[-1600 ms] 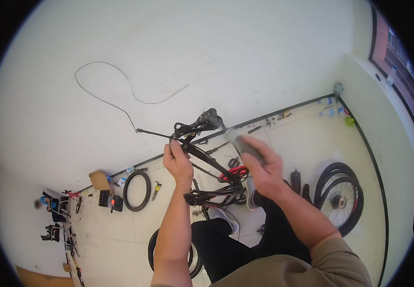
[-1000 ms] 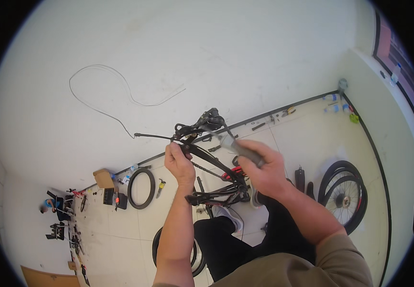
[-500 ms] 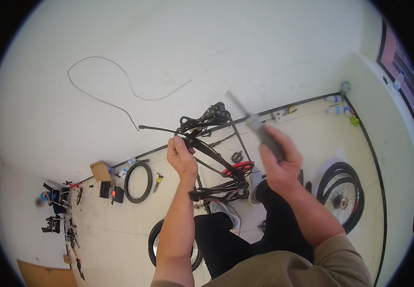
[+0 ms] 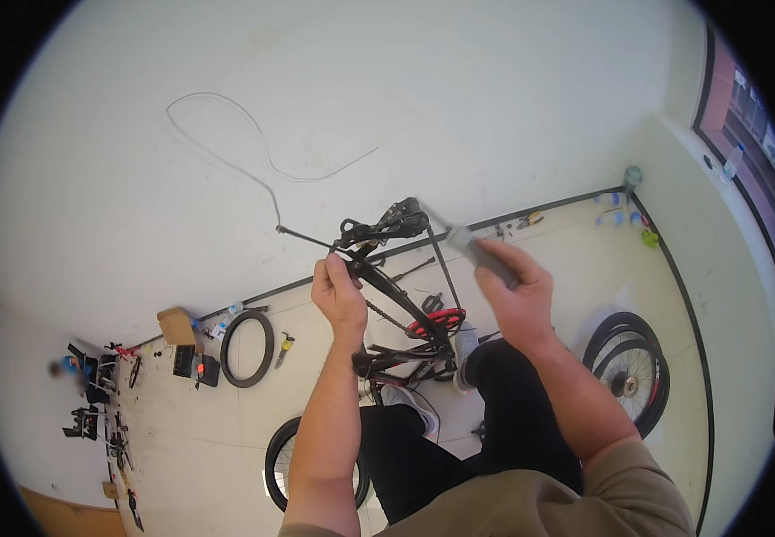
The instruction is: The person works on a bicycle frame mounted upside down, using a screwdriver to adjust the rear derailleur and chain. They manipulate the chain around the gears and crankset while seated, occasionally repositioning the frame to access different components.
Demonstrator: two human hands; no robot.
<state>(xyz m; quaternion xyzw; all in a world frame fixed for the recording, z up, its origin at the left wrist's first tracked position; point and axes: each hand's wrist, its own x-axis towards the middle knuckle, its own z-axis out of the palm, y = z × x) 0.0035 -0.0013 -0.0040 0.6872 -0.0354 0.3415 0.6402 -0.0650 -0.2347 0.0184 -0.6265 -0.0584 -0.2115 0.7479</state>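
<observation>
My left hand (image 4: 339,297) is closed round the rear end of a black bicycle frame (image 4: 394,291), held up in front of me. Just beyond my fingers is the black rear derailleur (image 4: 396,220), with the chain (image 4: 443,261) running from it towards a red chainring (image 4: 441,319). From the derailleur end a short black cable housing (image 4: 305,237) sticks out leftward, and a long thin inner cable (image 4: 219,159) loops from it. My right hand (image 4: 530,304) grips a grey-handled screwdriver (image 4: 493,263). Its slightly blurred shaft points at the derailleur; whether the tip touches cannot be made out.
Wheels (image 4: 629,371) lie on the floor at right, another wheel (image 4: 278,461) by my left forearm. A loose tyre (image 4: 248,349), yellow tool (image 4: 285,347), cardboard box (image 4: 176,325) and bottles lie left. Pliers (image 4: 530,219) lie along the wall. Another person (image 4: 74,365) is far left.
The screwdriver has moved left and down, its tip now close to the derailleur. The cable loop has swung right. My left hand keeps its grip on the frame.
</observation>
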